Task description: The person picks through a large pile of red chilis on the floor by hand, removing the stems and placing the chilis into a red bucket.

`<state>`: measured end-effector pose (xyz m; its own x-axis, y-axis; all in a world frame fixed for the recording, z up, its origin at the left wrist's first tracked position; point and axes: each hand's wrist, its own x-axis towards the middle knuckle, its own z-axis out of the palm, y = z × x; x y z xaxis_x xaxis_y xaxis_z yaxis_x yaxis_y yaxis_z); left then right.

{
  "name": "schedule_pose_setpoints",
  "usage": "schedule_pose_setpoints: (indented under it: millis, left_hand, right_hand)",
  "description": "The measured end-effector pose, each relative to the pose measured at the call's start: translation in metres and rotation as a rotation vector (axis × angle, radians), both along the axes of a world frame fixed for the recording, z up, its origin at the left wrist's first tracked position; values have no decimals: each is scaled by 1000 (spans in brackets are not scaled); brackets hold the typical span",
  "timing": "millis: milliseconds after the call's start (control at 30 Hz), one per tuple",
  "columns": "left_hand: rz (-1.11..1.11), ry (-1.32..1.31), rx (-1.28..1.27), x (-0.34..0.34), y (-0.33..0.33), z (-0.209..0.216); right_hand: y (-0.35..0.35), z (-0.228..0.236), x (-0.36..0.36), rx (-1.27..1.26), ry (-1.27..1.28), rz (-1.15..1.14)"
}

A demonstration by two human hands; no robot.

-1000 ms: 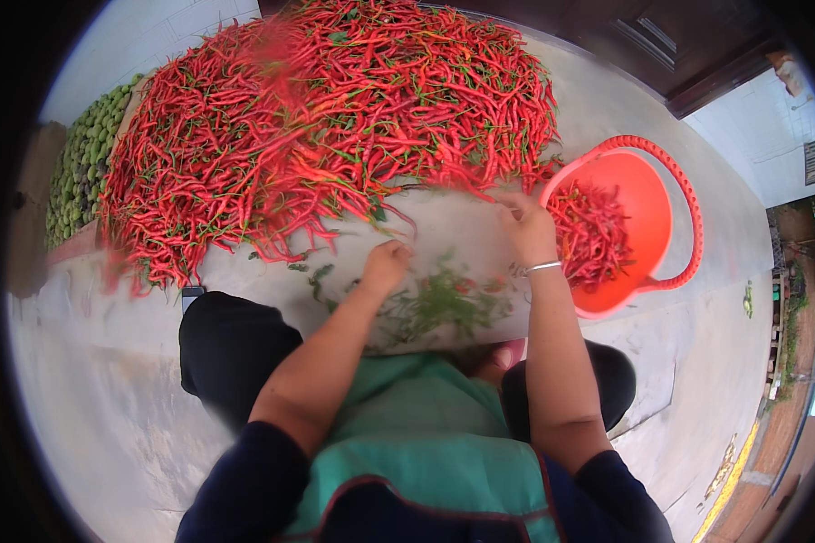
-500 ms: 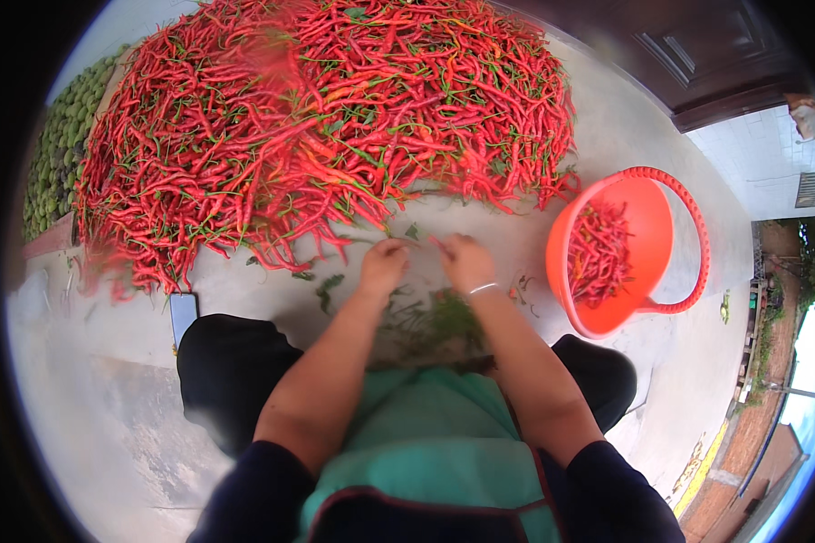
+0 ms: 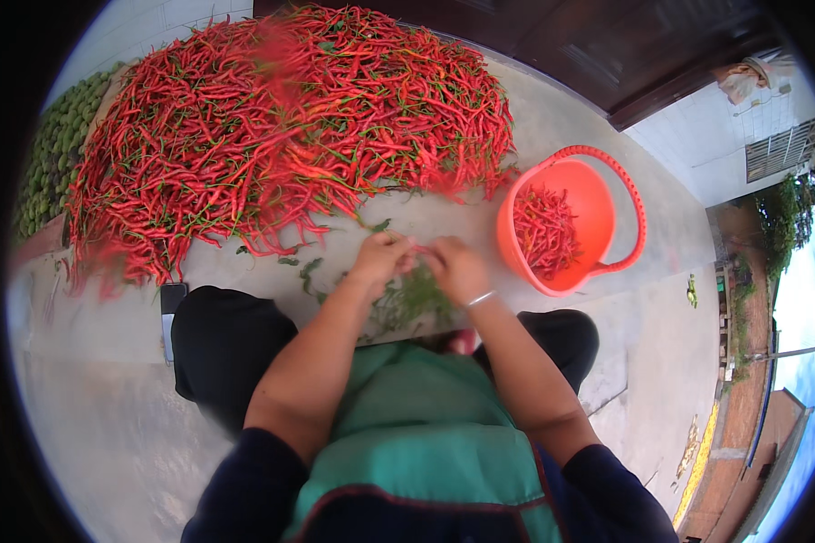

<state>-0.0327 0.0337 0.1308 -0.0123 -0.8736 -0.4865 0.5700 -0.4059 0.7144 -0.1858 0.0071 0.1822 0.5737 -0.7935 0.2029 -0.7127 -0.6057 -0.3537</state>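
Close together over the floor, both my hands are closed, fingertips nearly meeting. A small stretch of red chili pepper (image 3: 420,248) shows between them. My left hand (image 3: 383,257) pinches at one end of it. My right hand (image 3: 459,271), slightly blurred and with a bracelet at the wrist, grips the other end; most of the chili is hidden by fingers. Beneath the hands lies a heap of green stems (image 3: 414,303). Ahead spreads a large pile of red chilies (image 3: 290,136) with green stems. To the right, an orange-red basket (image 3: 598,213) holds loose red chilies (image 3: 545,233).
Green round produce (image 3: 54,163) is heaped at the far left. A phone (image 3: 171,297) lies beside my left knee. A dark door (image 3: 570,54) stands behind the pile. The basket's tall handle (image 3: 641,208) arches on its right. Leaf scraps (image 3: 310,276) lie on the concrete floor.
My hands have come closer together, with the chili now between them. The view has shifted, so the pile and basket appear further left.
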Motion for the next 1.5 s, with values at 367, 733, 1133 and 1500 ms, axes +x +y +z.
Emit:
schedule_pose_setpoints:
  millis: [367, 733, 1133, 1500]
  left_hand:
    - [-158, 212, -104, -24, -8, -3]
    - [-15, -612, 30, -3, -28, -99]
    - [156, -1532, 185, 55, 35, -127]
    - [-569, -1282, -8, 2, 20, -97]
  right_hand:
    - [-47, 57, -81, 424, -185, -121]
    - [-79, -13, -62, 502, -182, -171]
    - [-77, -161, -79, 305, 321, -578]
    - [19, -143, -5, 541, 297, -4]
